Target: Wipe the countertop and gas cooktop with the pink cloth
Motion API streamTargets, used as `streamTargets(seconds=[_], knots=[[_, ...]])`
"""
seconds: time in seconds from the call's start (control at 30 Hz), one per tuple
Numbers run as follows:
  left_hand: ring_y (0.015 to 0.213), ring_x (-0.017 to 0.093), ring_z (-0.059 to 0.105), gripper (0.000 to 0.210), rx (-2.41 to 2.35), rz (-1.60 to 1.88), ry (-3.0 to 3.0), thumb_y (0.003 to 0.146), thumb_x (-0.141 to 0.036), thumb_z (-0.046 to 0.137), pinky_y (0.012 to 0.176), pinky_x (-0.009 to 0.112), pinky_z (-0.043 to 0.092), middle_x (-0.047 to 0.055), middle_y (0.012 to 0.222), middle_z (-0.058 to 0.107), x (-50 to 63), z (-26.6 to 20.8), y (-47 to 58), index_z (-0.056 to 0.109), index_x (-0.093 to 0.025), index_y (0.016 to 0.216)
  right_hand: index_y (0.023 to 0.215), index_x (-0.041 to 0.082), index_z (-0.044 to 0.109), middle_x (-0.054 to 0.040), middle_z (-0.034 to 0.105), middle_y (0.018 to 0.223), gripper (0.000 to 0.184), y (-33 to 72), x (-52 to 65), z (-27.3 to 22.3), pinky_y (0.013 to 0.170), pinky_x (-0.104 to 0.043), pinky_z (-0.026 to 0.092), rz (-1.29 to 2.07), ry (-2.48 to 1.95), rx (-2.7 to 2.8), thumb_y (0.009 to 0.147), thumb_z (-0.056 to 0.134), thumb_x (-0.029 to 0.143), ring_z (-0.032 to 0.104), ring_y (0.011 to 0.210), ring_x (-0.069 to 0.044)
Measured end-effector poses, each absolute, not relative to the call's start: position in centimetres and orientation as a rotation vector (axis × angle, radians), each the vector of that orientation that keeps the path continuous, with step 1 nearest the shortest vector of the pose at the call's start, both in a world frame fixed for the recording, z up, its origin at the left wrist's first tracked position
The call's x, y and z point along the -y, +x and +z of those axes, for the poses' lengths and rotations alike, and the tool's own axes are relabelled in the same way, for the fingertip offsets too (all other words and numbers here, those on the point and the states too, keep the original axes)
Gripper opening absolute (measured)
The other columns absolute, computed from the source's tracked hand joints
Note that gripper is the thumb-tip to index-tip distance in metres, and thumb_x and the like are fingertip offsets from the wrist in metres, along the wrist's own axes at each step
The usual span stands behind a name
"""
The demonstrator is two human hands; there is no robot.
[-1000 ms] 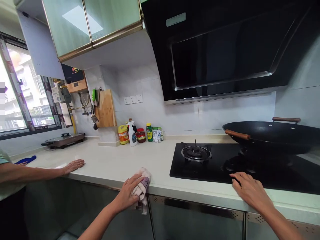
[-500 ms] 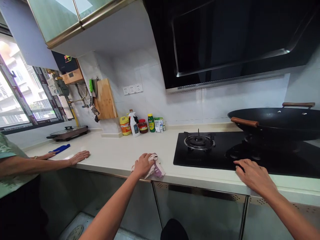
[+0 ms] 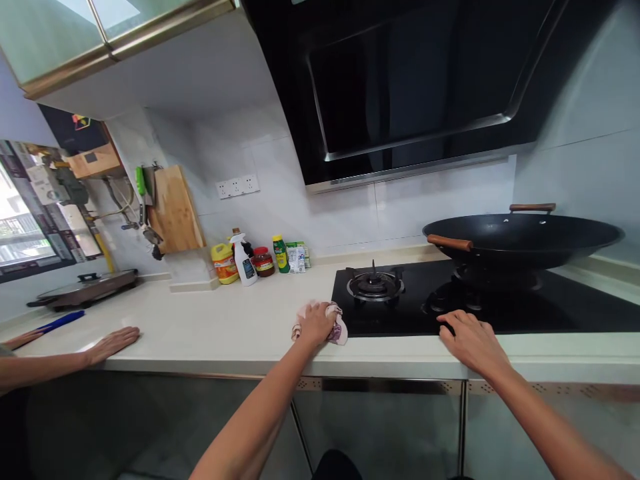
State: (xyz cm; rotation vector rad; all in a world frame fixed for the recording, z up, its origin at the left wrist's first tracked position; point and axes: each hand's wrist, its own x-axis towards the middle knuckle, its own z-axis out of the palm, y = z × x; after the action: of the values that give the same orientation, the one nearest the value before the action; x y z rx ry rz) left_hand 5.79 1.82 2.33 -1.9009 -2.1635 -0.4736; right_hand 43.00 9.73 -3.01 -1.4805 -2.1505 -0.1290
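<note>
My left hand (image 3: pixel 316 324) presses a crumpled white and purple cloth (image 3: pixel 340 331) onto the white countertop (image 3: pixel 200 330), its fingers closed over the fabric. The cloth lies at the left front corner of the black gas cooktop (image 3: pixel 390 321). At the cooktop's front edge rests my right hand (image 3: pixel 473 340), with loosely bent fingers apart and nothing in them. Behind that hand a large black wok (image 3: pixel 525 237) with wooden handles sits over the right burner. The left burner (image 3: pixel 375 287) carries no pan.
Another person's hand (image 3: pixel 114 343) lies flat on the counter at left, near a blue cloth (image 3: pixel 63 321). Against the wall stand a spray bottle (image 3: pixel 244 260), a red-lidded jar (image 3: pixel 263 262) and other containers. A range hood (image 3: pixel 410 87) hangs above. An electric pan (image 3: pixel 90 288) is at far left.
My left hand has slid the cloth right and away from the counter's front edge, up to the cooktop's corner. My right hand stays by the cooktop edge. The view has turned right.
</note>
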Motion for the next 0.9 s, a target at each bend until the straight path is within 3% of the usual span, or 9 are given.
streamTargets(seconds=[0.27, 0.43, 0.6, 0.7, 0.8, 0.9], knots=[[0.129, 0.024, 0.06, 0.044, 2.059, -0.635, -2.033, 0.091, -0.027, 0.054, 0.114, 0.036, 0.044, 0.005, 0.135, 0.069, 5.4, 1.3, 4.4, 0.063, -0.023, 0.134, 0.125, 0.025, 0.067, -0.0083, 0.064, 0.131, 0.046, 43.6, -10.2, -3.9, 0.098, -0.046, 0.041, -0.153, -1.445, 2.158, 0.098, 0.032, 0.035, 0.057, 0.119, -0.027], [0.132, 0.027, 0.058, 0.049, 1.977, -0.719, -2.08, 0.086, -0.029, 0.059, 0.118, 0.04, 0.042, 0.006, 0.139, 0.067, 7.9, 0.1, 3.9, 0.064, -0.024, 0.134, 0.126, 0.024, 0.067, -0.0085, 0.064, 0.131, 0.047, 43.6, -10.1, -3.7, 0.097, -0.046, 0.042, -0.171, -1.457, 2.173, 0.098, 0.032, 0.034, 0.057, 0.118, -0.028], [0.142, 0.029, 0.046, 0.046, 2.174, -0.619, -1.975, 0.092, -0.035, 0.055, 0.12, 0.046, 0.035, 0.004, 0.146, 0.061, 5.0, 1.1, 5.8, 0.061, -0.028, 0.138, 0.127, 0.023, 0.067, -0.0098, 0.064, 0.131, 0.047, 43.4, -9.8, -3.1, 0.097, -0.047, 0.041, -0.179, -1.506, 2.177, 0.097, 0.032, 0.033, 0.056, 0.119, -0.029], [0.138, 0.027, 0.048, 0.04, 2.255, -0.622, -1.924, 0.097, -0.039, 0.049, 0.117, 0.044, 0.035, 0.005, 0.141, 0.063, 2.1, 2.1, 6.8, 0.064, -0.028, 0.133, 0.127, 0.023, 0.068, -0.0105, 0.064, 0.13, 0.047, 43.4, -9.6, -2.9, 0.098, -0.048, 0.041, -0.16, -1.508, 2.177, 0.098, 0.033, 0.033, 0.056, 0.119, -0.03], [0.136, 0.029, 0.049, 0.042, 2.329, -0.652, -1.82, 0.099, -0.043, 0.046, 0.116, 0.045, 0.035, 0.01, 0.141, 0.062, -0.8, 2.6, 7.2, 0.063, -0.025, 0.132, 0.127, 0.022, 0.068, -0.0108, 0.065, 0.129, 0.047, 43.4, -9.5, -2.7, 0.098, -0.048, 0.041, -0.155, -1.515, 2.181, 0.097, 0.033, 0.033, 0.056, 0.118, -0.029], [0.141, 0.037, 0.044, 0.056, 2.415, -0.677, -1.668, 0.098, -0.054, 0.048, 0.115, 0.052, 0.034, 0.019, 0.148, 0.054, -3.0, 2.8, 7.5, 0.057, -0.018, 0.14, 0.125, 0.023, 0.068, -0.0104, 0.064, 0.129, 0.046, 43.3, -9.3, -2.6, 0.099, -0.048, 0.04, -0.156, -1.506, 2.169, 0.097, 0.033, 0.032, 0.055, 0.119, -0.029]])
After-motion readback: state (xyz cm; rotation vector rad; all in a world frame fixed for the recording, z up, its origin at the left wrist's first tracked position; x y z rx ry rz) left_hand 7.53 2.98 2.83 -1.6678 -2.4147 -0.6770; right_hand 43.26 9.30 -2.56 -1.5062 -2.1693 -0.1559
